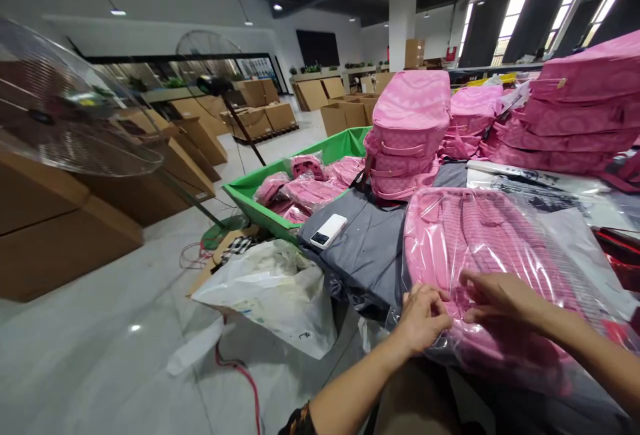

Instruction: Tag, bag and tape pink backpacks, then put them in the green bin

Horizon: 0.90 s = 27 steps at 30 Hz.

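A pink backpack (480,235) lies flat in front of me inside a clear plastic bag (543,248), strap side up. At the bag's near left edge, my left hand (423,318) has its fingers bent and closed on the plastic. My right hand (493,298) is over the lower middle of the backpack, with thumb and fingers apart and nothing visible between them. Under the bag is a table covered with dark grey cloth (373,248). A white device with a dark display, like a power bank (329,231), rests on the cloth to the left.
Pink backpacks (411,121) stand stacked behind, with another tall stack (585,108) at right. A green bin (255,188) holds several bagged pink items. On the floor are a white sack (275,288) and a red cable (240,368). A fan (55,115) and cardboard boxes (60,235) stand left.
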Motion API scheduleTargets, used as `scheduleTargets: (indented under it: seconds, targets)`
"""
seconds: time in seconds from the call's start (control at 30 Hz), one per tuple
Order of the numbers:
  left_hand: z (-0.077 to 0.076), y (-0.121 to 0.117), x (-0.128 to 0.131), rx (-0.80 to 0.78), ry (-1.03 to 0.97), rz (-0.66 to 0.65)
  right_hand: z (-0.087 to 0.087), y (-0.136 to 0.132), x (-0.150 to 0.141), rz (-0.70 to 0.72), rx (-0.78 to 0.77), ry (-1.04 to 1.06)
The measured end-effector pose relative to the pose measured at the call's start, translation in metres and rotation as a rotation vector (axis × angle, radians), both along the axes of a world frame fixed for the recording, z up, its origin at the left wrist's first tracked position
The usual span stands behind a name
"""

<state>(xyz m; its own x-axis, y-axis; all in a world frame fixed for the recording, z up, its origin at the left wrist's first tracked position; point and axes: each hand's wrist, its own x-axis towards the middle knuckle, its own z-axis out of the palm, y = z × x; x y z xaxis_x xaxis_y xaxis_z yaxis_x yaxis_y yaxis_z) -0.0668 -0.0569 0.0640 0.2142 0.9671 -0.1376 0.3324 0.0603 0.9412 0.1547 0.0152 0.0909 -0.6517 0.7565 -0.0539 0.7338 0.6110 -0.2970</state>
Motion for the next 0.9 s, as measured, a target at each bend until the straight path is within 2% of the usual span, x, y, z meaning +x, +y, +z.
scheduleTargets:
  seconds: [0.07,0.13,0.2,0.27,0.33,0.47,0.6,0.67,0.7,0.77,0.83,0.9]
  targets:
    - [0.001,0.0,0.0,-0.006,0.004,-0.01,-0.001,-0.008,0.013,-0.131,0.181,0.083]
    - [0.003,0.001,0.0,-0.012,0.014,-0.019,-0.005,-0.022,0.02,-0.177,0.304,0.209]
    - [0.004,0.001,0.0,-0.017,0.035,-0.019,-0.012,-0.039,0.017,-0.096,0.257,0.319]
    - [0.003,0.001,0.001,-0.019,0.066,-0.016,-0.019,-0.052,0.004,-0.005,0.111,0.339]
    - [0.001,0.002,0.001,-0.01,0.099,-0.027,-0.024,-0.057,-0.014,0.017,0.008,0.244]
    - [0.001,0.004,0.0,0.031,0.221,-0.088,-0.023,-0.05,-0.041,-0.015,0.006,0.008]
    - [0.017,0.008,-0.012,0.137,0.337,-0.213,-0.013,-0.045,-0.033,-0.042,0.006,0.0]
    - [0.023,0.014,-0.026,0.206,0.32,-0.139,-0.008,-0.044,-0.016,-0.043,0.018,0.157]
    - [0.024,0.019,-0.034,0.227,0.3,-0.059,-0.006,-0.045,-0.008,-0.06,0.083,0.272]
    - [0.018,0.03,-0.048,0.213,0.272,0.109,-0.009,-0.048,0.005,-0.087,0.34,0.454]
    - [0.003,0.045,-0.056,0.148,0.278,0.222,-0.021,-0.054,0.009,-0.015,0.643,0.455]
    - [-0.015,0.059,-0.055,0.088,0.296,0.272,-0.038,-0.062,0.006,0.149,0.828,0.366]
